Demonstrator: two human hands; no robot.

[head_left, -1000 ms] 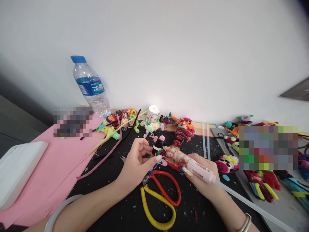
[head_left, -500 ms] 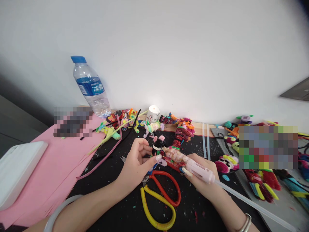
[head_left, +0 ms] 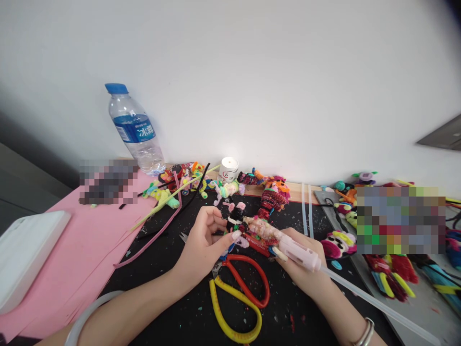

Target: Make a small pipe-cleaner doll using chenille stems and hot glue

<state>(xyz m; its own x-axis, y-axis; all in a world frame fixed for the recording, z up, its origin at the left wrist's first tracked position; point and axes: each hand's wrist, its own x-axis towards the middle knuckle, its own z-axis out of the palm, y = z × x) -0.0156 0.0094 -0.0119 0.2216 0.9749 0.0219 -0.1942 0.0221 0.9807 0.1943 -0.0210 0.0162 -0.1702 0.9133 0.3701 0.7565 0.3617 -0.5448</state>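
Note:
My left hand (head_left: 203, 240) pinches a small black pipe-cleaner figure with pink ears (head_left: 236, 215) between thumb and fingers, just above the black mat (head_left: 173, 283). My right hand (head_left: 306, 266) grips a pale pink glue gun (head_left: 288, 245), its crusted nozzle touching the figure from the right. A clear glue stick (head_left: 374, 300) trails out of the gun's back toward the lower right. Red and yellow-handled scissors (head_left: 241, 300) lie on the mat under both hands.
A water bottle (head_left: 135, 129) stands at the back left near the wall. A lit candle (head_left: 229, 169) and several pipe-cleaner figures (head_left: 273, 192) line the wall. Pink paper (head_left: 72, 250) and a white box (head_left: 25, 252) lie left. More craft pieces (head_left: 392, 276) crowd the right.

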